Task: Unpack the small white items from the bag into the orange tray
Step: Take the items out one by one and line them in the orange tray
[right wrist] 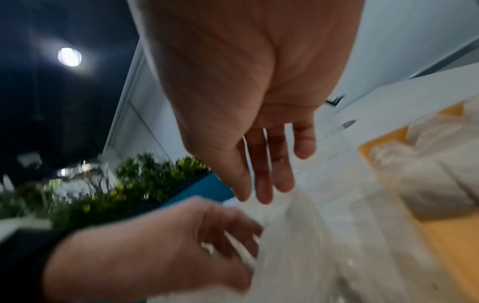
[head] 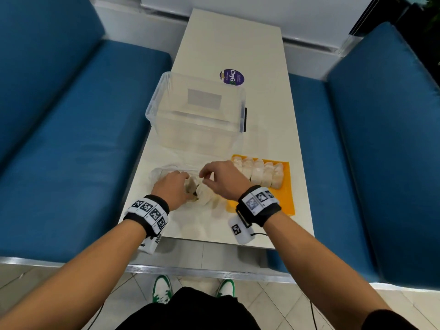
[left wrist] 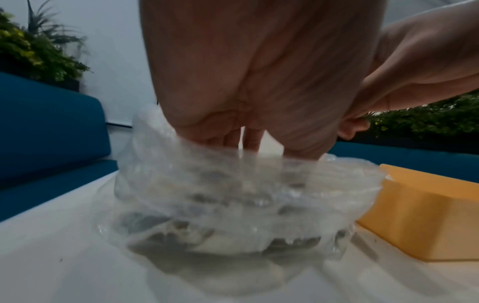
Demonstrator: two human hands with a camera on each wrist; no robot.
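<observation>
Reaching into clear plastic bag (head: 176,172) on bench (head: 228,44) | left hand (head: 172,189) grip curled inside bag, contents unclear | right hand (head: 220,178) empty, fingers loose | wrapped white items (head: 259,172) rowed in orange tray (head: 283,201) | risk: unpinned bag lifts, spilling remainder.

Cafe/lounge booth, blue benches (head: 71,139), narrow table (head: 233,44), planter hedge (left wrist: 39,51)

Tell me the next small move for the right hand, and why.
Probably dip the right hand into the bag for another white item. Its fingers hang straight and hold nothing, just above the bag's mouth, while the left hand grips the bag's rim. White items fill only the tray's far end; the near part is bare.
</observation>
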